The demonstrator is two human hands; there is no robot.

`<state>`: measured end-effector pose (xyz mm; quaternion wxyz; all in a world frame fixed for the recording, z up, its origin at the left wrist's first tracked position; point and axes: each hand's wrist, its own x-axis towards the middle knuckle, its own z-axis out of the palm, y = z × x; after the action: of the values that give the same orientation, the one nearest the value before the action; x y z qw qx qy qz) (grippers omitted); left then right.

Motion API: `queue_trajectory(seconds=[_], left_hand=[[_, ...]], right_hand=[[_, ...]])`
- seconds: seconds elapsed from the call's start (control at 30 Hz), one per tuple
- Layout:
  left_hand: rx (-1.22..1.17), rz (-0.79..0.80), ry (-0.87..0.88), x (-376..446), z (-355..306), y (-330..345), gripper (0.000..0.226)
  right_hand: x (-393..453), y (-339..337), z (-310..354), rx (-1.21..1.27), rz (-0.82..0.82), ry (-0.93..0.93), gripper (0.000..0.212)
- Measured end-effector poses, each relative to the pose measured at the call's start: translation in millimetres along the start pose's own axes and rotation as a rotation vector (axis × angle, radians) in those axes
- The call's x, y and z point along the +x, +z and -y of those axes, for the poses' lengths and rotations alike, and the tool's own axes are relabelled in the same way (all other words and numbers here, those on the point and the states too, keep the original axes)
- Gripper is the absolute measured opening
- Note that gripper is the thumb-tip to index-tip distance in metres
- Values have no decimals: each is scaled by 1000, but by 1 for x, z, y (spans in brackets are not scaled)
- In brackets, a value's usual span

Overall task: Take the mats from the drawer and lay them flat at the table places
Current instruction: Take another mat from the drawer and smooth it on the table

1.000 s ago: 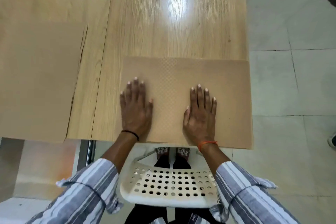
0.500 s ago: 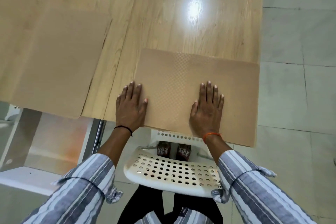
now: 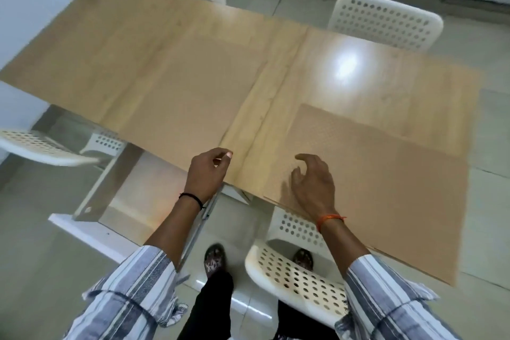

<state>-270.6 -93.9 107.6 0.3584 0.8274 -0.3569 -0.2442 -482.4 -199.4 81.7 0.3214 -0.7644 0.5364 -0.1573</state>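
Observation:
A tan textured mat (image 3: 386,179) lies flat at the near right end of the light wood table (image 3: 345,69), its front edge overhanging the table edge. A second tan mat (image 3: 179,107) lies flat to its left. My right hand (image 3: 313,185) hovers over the near left corner of the right mat, fingers loosely curled and apart, holding nothing. My left hand (image 3: 207,174) is at the table's front edge beside the left mat's near right corner, fingers curled in; nothing is visible in its grip.
A white perforated chair (image 3: 298,276) stands right below me under the right mat. Two more white chairs (image 3: 383,25) stand at the far side, another chair (image 3: 41,146) at the left. A white low shelf (image 3: 91,229) sits under the table. The floor is grey tile.
Both hands have lifted off the right mat. My left hand has moved left, off the mat to the table edge. The view has swung left and back, showing more of the table.

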Motion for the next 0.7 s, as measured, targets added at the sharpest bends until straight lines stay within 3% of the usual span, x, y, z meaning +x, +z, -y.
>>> queue_trajectory(seconds=[0.27,0.43,0.7], left_hand=[[-77,19,-40,49,88,-126,18],[23,22,-47,90,134,-183,19],[260,153,-195,152,164,-200,70]], right_hand=[[4,103,127,323,196,159,45],[11,146,180,266,229,288,57],[22,164,212,157,304,376,74]])
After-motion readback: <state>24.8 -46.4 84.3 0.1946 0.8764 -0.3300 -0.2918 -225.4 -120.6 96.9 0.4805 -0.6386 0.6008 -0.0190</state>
